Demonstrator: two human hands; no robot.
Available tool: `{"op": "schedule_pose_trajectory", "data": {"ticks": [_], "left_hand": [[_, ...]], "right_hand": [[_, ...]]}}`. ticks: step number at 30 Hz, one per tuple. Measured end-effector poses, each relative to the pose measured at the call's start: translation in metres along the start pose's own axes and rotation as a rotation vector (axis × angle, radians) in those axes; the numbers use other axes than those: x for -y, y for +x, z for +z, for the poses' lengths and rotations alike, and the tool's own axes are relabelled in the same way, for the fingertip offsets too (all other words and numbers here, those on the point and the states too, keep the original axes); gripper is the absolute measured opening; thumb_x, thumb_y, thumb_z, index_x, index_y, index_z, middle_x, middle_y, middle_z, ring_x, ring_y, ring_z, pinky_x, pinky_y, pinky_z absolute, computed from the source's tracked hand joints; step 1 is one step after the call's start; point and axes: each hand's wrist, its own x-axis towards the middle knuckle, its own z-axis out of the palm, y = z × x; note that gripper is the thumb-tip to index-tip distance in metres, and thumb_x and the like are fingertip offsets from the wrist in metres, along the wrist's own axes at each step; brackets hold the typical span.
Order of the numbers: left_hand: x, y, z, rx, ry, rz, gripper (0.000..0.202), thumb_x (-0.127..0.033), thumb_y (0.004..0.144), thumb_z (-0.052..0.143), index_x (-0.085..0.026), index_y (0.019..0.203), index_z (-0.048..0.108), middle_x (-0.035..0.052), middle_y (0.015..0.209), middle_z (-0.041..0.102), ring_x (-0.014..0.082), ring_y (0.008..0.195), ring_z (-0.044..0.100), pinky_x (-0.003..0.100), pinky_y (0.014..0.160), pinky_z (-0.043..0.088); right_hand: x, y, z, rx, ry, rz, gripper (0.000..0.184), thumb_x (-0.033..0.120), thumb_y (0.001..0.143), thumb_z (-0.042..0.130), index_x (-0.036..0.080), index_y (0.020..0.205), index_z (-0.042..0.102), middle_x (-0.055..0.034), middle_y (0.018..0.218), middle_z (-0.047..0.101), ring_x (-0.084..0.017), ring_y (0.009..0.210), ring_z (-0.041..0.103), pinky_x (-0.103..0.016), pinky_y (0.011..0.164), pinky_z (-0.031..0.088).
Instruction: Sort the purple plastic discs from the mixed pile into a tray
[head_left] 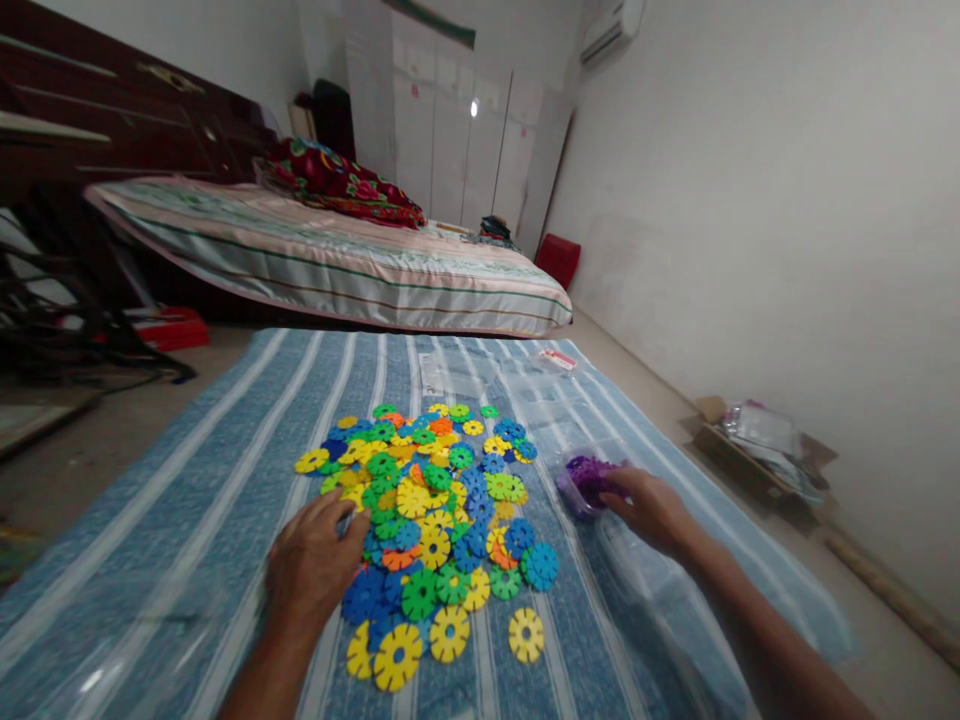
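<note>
Many flat notched plastic discs, a pile of snowflake building discs point(416, 495) in yellow, green, blue and orange, lie spread in the middle of the striped cloth. At the pile's left edge is my left hand point(315, 550), palm down, fingers loosely bent and thumb apart, touching or just above the nearest discs. To the right stands a small clear plastic tub point(576, 500) holding purple discs point(589, 475). My right hand point(646, 505) reaches over the tub's right side, its fingertips and thumb closed on a purple disc; the tips are partly hidden.
A blue striped cloth point(217, 480) covers the surface. Clear plastic packaging point(465, 375) lies behind the pile, and more clear plastic is near my right forearm. Beyond stands a bed point(360, 270). An open cardboard box point(757, 455) sits on the floor at right, by the wall.
</note>
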Motion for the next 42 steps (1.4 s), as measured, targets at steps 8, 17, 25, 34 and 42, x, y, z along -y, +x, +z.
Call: {"op": "schedule_pose_trajectory", "data": {"ticks": [8, 17, 25, 34, 42], "left_hand": [[-0.001, 0.002, 0.000, 0.008, -0.018, -0.021, 0.030, -0.041, 0.081, 0.045, -0.019, 0.080, 0.064, 0.0140, 0.109, 0.068, 0.0309, 0.107, 0.061, 0.045, 0.096, 0.047], [-0.003, 0.002, -0.001, 0.027, -0.006, -0.029, 0.030, -0.042, 0.081, 0.043, -0.018, 0.080, 0.062, 0.0149, 0.109, 0.067, 0.0301, 0.107, 0.061, 0.045, 0.097, 0.047], [-0.003, 0.001, -0.001, 0.023, -0.014, -0.032, 0.028, -0.041, 0.081, 0.045, -0.019, 0.081, 0.063, 0.0131, 0.108, 0.068, 0.0284, 0.107, 0.061, 0.043, 0.098, 0.046], [-0.007, 0.002, -0.003, 0.012, -0.036, -0.051, 0.026, -0.041, 0.080, 0.044, -0.021, 0.078, 0.061, 0.0099, 0.108, 0.068, 0.0275, 0.107, 0.060, 0.042, 0.099, 0.045], [-0.003, 0.001, 0.000, -0.001, -0.024, -0.033, 0.025, -0.040, 0.079, 0.045, -0.021, 0.079, 0.061, 0.0099, 0.107, 0.068, 0.0281, 0.106, 0.061, 0.043, 0.098, 0.046]], "right_hand": [[-0.015, -0.005, -0.002, 0.009, -0.094, 0.075, 0.025, 0.034, 0.090, 0.048, 0.023, 0.094, 0.070, -0.0068, 0.096, 0.071, -0.022, 0.092, 0.062, -0.027, 0.074, 0.041], [-0.018, 0.004, 0.002, -0.058, -0.115, 0.074, 0.023, 0.027, 0.090, 0.048, 0.026, 0.101, 0.068, -0.0039, 0.096, 0.072, -0.018, 0.086, 0.064, -0.023, 0.067, 0.038], [-0.010, 0.013, -0.011, 0.050, -0.237, 0.095, 0.025, 0.024, 0.090, 0.044, 0.022, 0.084, 0.068, -0.0054, 0.088, 0.072, -0.018, 0.081, 0.065, -0.023, 0.062, 0.035], [-0.023, -0.002, -0.017, 0.095, 0.008, -0.109, 0.028, 0.030, 0.090, 0.043, 0.022, 0.089, 0.070, -0.0052, 0.090, 0.071, -0.019, 0.080, 0.063, -0.026, 0.070, 0.041], [0.000, 0.014, -0.006, 0.048, -0.125, 0.002, 0.019, 0.028, 0.089, 0.049, 0.023, 0.090, 0.067, -0.0045, 0.087, 0.070, -0.017, 0.077, 0.062, -0.025, 0.063, 0.034]]}}
